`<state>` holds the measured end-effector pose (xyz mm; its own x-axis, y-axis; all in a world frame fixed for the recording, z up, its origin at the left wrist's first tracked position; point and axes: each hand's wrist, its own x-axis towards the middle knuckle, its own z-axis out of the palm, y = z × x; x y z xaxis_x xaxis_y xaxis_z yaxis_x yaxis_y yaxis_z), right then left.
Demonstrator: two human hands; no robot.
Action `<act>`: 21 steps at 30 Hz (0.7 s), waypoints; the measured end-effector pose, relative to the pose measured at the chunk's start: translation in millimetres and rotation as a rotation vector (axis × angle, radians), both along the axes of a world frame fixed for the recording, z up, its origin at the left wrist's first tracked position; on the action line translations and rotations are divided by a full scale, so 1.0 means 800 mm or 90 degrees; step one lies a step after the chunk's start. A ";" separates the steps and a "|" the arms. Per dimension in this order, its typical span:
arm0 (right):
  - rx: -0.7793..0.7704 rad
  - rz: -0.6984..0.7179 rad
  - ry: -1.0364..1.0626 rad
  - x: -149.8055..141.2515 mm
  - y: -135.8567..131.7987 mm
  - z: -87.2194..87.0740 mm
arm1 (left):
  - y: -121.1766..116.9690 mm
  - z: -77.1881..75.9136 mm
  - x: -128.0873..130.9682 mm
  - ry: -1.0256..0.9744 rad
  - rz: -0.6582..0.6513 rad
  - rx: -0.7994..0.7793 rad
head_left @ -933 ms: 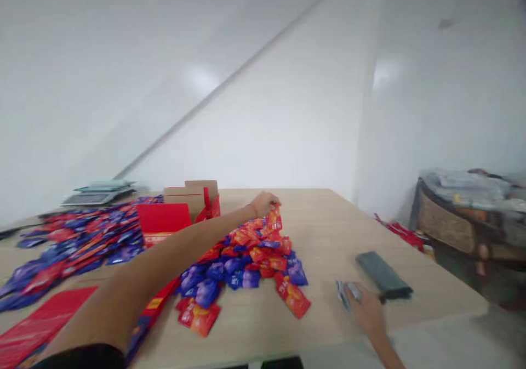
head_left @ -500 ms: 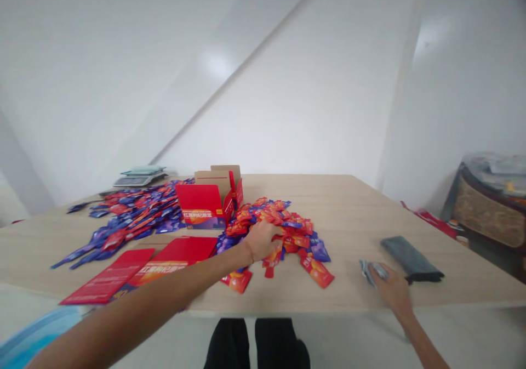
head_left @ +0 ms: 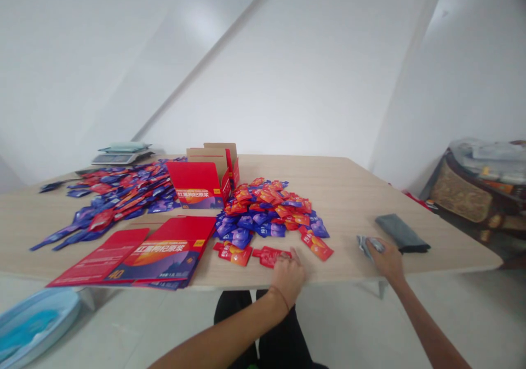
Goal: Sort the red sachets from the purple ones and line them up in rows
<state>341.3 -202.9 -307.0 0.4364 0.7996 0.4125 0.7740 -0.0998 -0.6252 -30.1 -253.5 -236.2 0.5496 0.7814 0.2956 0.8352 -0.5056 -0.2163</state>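
My left hand (head_left: 290, 274) rests at the table's front edge, its fingertips on the right end of a red sachet (head_left: 269, 256) that lies flat beside another red sachet (head_left: 232, 253). Just behind them is a heap of red and blue sachets (head_left: 269, 213). My right hand (head_left: 385, 260) sits further right on the wooden table (head_left: 353, 193), closed over a small silvery packet (head_left: 367, 244).
A dark grey folded pouch (head_left: 401, 233) lies right of my right hand. An open red carton (head_left: 201, 185) stands behind flat red cartons (head_left: 143, 254). More sachets (head_left: 115, 196) spread left, near a scale (head_left: 121, 152). A pale blue basin (head_left: 33, 325) sits low left, a cluttered bench (head_left: 476, 188) right.
My left hand drew back from the far side of the heap to the front edge, bringing a red sachet with it. The right hand stayed on the silvery packet. The view tilted down.
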 end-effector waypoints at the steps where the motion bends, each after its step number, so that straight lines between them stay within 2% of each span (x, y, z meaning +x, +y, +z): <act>1: 0.003 0.001 -0.004 0.000 0.000 0.000 | -0.001 0.006 -0.008 -0.012 0.004 -0.012; 3: 0.009 0.003 -0.005 0.000 -0.001 -0.001 | 0.005 0.021 -0.039 -0.029 -0.024 -0.038; 4: 0.011 0.003 -0.004 -0.001 -0.001 0.000 | 0.012 0.029 -0.060 -0.031 -0.052 -0.049; 6: 0.020 0.004 0.001 -0.005 -0.001 0.000 | 0.029 0.037 -0.107 -0.037 -0.053 -0.054; 8: 0.037 -0.001 0.006 -0.008 -0.001 0.001 | 0.040 0.035 -0.148 -0.028 -0.086 -0.066; 10: 0.066 0.000 0.013 -0.010 -0.002 0.003 | 0.036 0.024 -0.173 -0.028 -0.115 -0.067; 13: 0.128 0.016 0.025 -0.018 -0.006 0.012 | 0.006 0.001 -0.179 -0.057 -0.123 -0.040; 16: 0.192 0.019 0.022 -0.049 -0.016 0.039 | -0.031 -0.024 -0.166 -0.088 -0.145 0.001; 18: 0.233 0.050 0.006 -0.089 -0.025 0.067 | -0.048 -0.040 -0.158 -0.102 -0.167 0.035; 21: 0.251 0.202 -0.020 -0.173 -0.041 0.110 | -0.060 -0.060 -0.152 -0.121 -0.181 0.094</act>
<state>203.3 -235.9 -218.7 0.1797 0.6719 0.7185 0.7466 0.3825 -0.5443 -151.7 -301.7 -284.1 0.6635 0.5459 0.5117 0.6977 -0.6984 -0.1596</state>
